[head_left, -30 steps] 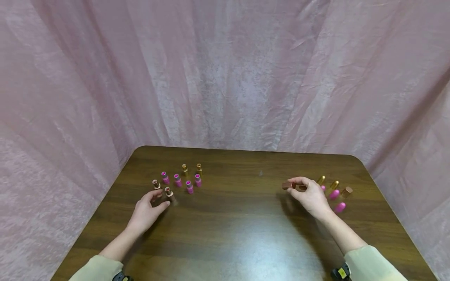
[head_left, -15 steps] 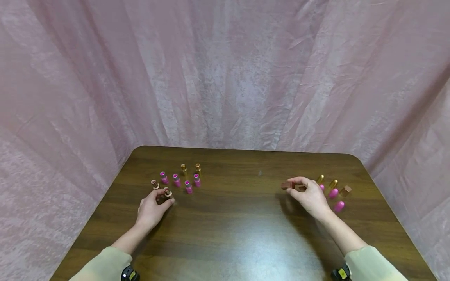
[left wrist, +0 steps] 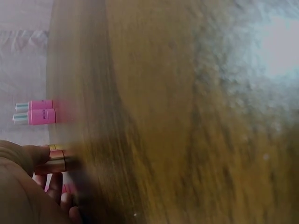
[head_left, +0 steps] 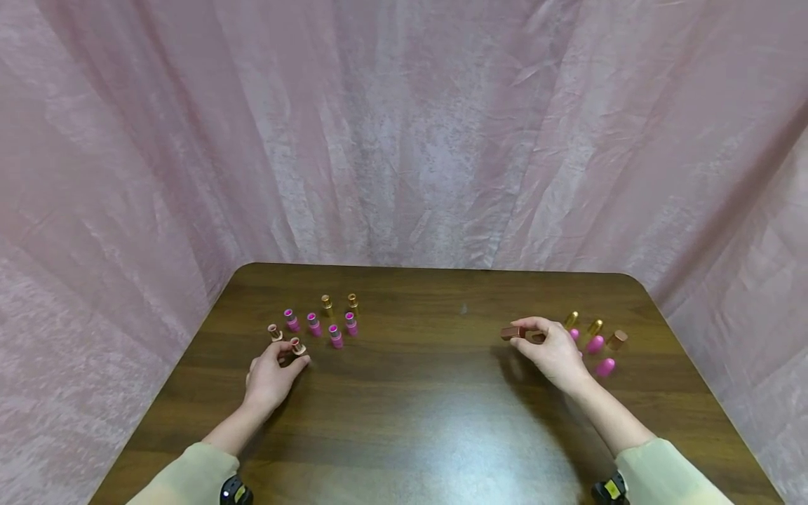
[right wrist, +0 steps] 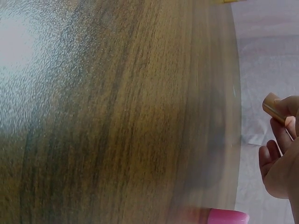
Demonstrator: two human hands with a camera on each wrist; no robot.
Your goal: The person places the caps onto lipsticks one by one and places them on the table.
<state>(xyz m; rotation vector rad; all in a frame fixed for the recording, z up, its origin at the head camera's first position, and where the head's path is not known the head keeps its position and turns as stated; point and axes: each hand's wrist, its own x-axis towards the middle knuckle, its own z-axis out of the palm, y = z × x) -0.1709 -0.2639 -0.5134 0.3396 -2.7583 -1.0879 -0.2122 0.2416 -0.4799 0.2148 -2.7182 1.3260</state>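
Note:
My left hand grips an upright rose-gold lipstick tube between thumb and fingers, its top uncovered. In the left wrist view this lipstick tube stands on the table. Just behind it is a second rose-gold lipstick tube. Across the table, my right hand pinches a rose-gold lipstick cap by one end, raised above the surface and lying sideways. The right wrist view also has the cap between thumb and fingers.
Several pink lipstick tubes and two gold tubes stand uncapped at the left. On the right, beside my hand, are pink caps, gold caps and another rose-gold cap. A pink curtain hangs behind the wooden table.
My left hand has moved forward and right, and its fingers have closed round the nearer rose-gold lipstick tube. The right hand stays almost still with the cap.

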